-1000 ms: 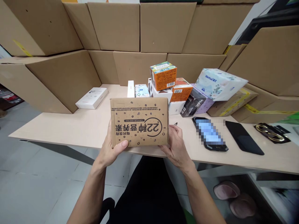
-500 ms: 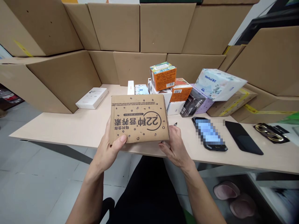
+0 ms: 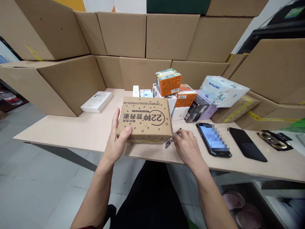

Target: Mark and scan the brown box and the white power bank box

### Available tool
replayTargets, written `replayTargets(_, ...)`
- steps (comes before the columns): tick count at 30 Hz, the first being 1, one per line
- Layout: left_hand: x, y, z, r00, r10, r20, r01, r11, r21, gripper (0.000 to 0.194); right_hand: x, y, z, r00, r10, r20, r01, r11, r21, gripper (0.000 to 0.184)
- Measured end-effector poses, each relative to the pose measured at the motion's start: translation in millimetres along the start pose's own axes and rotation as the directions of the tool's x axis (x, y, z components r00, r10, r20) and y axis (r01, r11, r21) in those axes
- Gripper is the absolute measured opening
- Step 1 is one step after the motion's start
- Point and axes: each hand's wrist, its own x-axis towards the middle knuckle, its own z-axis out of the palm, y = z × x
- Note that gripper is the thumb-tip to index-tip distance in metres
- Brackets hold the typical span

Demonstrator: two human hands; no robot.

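Observation:
A flat brown cardboard box [image 3: 145,119] with black printed characters lies near the front edge of the light wooden table [image 3: 78,132]. My left hand [image 3: 116,140] grips its left side, thumb on top and fingers along the edge. My right hand [image 3: 187,146] is off the box and rests on the table just to its right, fingers curled over a black pen [image 3: 172,139] that lies there. Whether the fingers grip the pen I cannot tell for sure.
A pile of small product boxes [image 3: 177,95] and a tissue pack [image 3: 222,91] stand behind. A white flat box [image 3: 96,101] lies at the left. A phone [image 3: 213,139], a black case [image 3: 247,144] and a gold-ringed item [image 3: 274,140] lie at the right. Big cartons [image 3: 147,35] wall the table.
The brown box went down from being held upright in both hands to lying on the table. My right hand let go of it and moved onto the pen.

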Motion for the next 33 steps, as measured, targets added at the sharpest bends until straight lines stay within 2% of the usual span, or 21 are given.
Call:
replayTargets(4, 2, 0, 5.6, 0.999, 0.032, -0.02, -0.032, 0.998, -0.048, 0.079, 7, -1, -7, 0.997, -0.04, 0.061, 0.044, 0.997, -0.067, 0.016)
replayTargets(11, 1, 1, 10.4, 0.996, 0.048, -0.069, -0.051, 0.998, -0.032, 0.073, 6, -2, -6, 0.996, -0.008, 0.086, 0.018, 0.994, -0.112, 0.012)
replayTargets(15, 1, 6, 11.4, 0.996, 0.053, -0.065, -0.053, 0.999, -0.005, 0.068, 3, 3, -2, 1.0, -0.004, 0.021, 0.006, 0.996, -0.093, 0.013)
replayTargets(18, 1, 11, 11.7, 0.999, 0.016, -0.034, -0.014, 0.999, 0.042, 0.067, 1, 6, 3, 0.987, 0.064, -0.145, -0.053, 0.996, 0.076, 0.006)
replayTargets(19, 1, 12, 12.2, 0.999, 0.013, -0.032, -0.011, 0.998, 0.063, 0.066, 0, 7, 5, 0.961, 0.134, -0.243, -0.092, 0.98, 0.179, 0.005)
replayTargets(20, 2, 12, 13.0, 0.999, 0.017, -0.038, -0.013, 0.996, 0.087, 0.066, 0, 8, 6, 0.912, 0.22, -0.346, -0.116, 0.948, 0.297, 0.008)
replayTargets(22, 3, 11, 15.5, 0.998, 0.032, -0.062, -0.023, 0.99, 0.141, 0.065, 1, 7, 4, 0.768, 0.4, -0.5, -0.093, 0.842, 0.531, 0.014)
replayTargets(23, 4, 10, 17.1, 0.996, 0.048, -0.077, -0.035, 0.985, 0.167, 0.065, 2, 5, 0, 0.702, 0.48, -0.526, -0.051, 0.77, 0.636, 0.014)
replayTargets(24, 5, 9, 19.0, 0.994, 0.068, -0.09, -0.049, 0.98, 0.191, 0.065, 5, 3, -6, 0.658, 0.546, -0.519, 0.005, 0.686, 0.728, 0.014)
replayTargets(26, 6, 6, 22.8, 0.987, 0.113, -0.112, -0.087, 0.973, 0.214, 0.062, 14, -5, -23, 0.627, 0.637, -0.448, 0.112, 0.496, 0.861, 0.016)
replayTargets(27, 7, 5, 24.6, 0.983, 0.136, -0.122, -0.108, 0.972, 0.208, 0.06, 19, -9, -33, 0.628, 0.659, -0.414, 0.16, 0.412, 0.897, 0.018)
replayTargets(29, 9, 3, 27.7, 0.976, 0.166, -0.139, -0.14, 0.974, 0.18, 0.054, 30, -20, -52, 0.663, 0.636, -0.395, 0.225, 0.334, 0.915, 0.02)
replayTargets(33, 11, 1, 31.0, 0.972, 0.181, -0.151, -0.159, 0.976, 0.147, 0.046, 52, -38, -74, 0.81, 0.416, -0.414, 0.24, 0.408, 0.881, 0.017)
